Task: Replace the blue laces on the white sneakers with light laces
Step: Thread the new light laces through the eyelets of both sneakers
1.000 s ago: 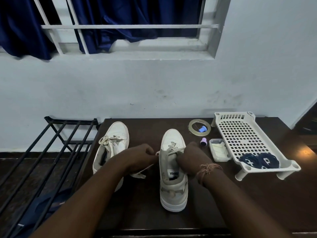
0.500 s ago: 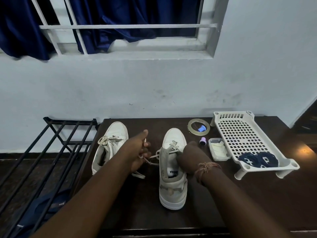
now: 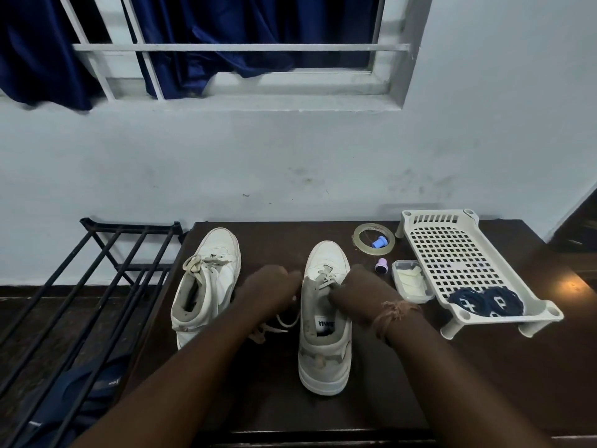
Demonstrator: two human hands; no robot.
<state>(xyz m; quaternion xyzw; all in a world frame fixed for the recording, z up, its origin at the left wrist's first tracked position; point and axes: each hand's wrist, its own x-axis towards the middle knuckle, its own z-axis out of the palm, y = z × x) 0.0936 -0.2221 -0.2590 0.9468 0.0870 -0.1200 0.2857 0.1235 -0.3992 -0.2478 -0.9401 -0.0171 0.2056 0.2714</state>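
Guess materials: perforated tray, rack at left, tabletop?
Perforated tray: likely moulded plastic, cream, matte; uniform punched grid, hollow legs. Rack: probably painted metal; thin black bars. Tabletop: dark wood or laminate, semi-gloss; it reflects a warm light spot.

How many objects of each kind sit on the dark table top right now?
White sneakers: 2
Blue lace coils: 2
White perforated tray: 1
Tape roll: 1
Small caps: 2
Clear container: 1
Total: 9
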